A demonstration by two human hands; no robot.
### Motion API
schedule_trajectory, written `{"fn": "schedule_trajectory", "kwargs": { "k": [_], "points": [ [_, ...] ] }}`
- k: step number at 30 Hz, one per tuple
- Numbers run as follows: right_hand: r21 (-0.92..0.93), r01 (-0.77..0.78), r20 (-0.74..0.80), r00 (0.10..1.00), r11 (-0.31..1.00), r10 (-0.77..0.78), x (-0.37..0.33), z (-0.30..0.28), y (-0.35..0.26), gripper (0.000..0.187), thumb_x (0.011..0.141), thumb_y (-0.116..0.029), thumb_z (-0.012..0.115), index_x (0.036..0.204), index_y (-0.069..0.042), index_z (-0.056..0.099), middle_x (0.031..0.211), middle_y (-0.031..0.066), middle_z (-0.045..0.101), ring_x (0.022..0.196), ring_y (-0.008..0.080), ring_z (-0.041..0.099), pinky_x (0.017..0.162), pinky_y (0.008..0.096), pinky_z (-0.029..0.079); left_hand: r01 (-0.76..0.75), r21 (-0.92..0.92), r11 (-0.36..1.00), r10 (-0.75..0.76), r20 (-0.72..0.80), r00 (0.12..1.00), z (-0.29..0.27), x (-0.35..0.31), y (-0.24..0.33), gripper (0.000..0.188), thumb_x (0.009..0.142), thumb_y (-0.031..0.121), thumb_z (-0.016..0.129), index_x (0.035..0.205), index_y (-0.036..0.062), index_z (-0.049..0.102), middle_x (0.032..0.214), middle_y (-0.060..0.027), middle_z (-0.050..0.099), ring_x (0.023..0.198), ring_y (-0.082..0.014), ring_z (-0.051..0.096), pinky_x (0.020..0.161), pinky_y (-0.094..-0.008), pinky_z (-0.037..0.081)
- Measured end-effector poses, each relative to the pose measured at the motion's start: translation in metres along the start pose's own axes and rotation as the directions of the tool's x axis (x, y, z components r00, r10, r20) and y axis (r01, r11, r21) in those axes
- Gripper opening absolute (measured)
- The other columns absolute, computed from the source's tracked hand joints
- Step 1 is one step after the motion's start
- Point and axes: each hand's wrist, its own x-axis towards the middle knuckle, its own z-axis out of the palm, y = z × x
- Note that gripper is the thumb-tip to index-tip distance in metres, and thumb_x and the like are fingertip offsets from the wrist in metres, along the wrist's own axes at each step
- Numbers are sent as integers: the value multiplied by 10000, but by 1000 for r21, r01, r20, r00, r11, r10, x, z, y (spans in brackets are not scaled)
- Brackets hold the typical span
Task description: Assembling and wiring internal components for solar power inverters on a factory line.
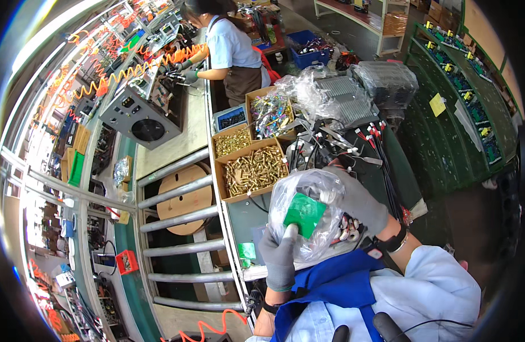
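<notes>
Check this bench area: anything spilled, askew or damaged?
No spill or damage I can make out. Oddest spot: black cables lie jumbled just beyond the clear plastic bag, while the brass-coloured fasteners sit boxed. Also, a yellow sheet lies skewed on the green slatted surface, looking stray.

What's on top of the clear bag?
A green square shows at the clear bag; the left hand has its thumb over it. Can't tell whether film covers the square; whatever's behind it is hidden.
</notes>
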Motion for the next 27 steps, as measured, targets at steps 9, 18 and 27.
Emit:
{"fn": "schedule_trajectory", "kwargs": {
  "k": [9,18,27],
  "points": [
    [343,-9,120,992,939,-34,-11,37,-18,605,837,-243,713,1318,14,450,1214,90,565,1114,140,542,962,297,444,-37,-29,999,31,-183,983,-17,-6,-5,110,885,104,637,932,8,613,833,-6,609,725,-63,531,654,-220,427],
    [270,80,79,991,960,-105,-8,54,-24,576,823,-186,690,1308,23,461,1173,107,586,1087,146,559,942,307,457,-2,-128,992,-27,-220,975,-23,-11,-5,119,890,106,634,801,45,585,733,21,564,647,-47,479,579,-214,380],
    [406,-47,43,999,913,32,-10,52,-35,473,809,-35,620,1263,22,502,1146,76,602,1057,121,567,931,288,463,28,-74,997,-38,-141,989,-18,-21,4,150,895,123,614,911,-17,665,794,-13,631,677,-62,534,606,-223,412]
  ]
}}
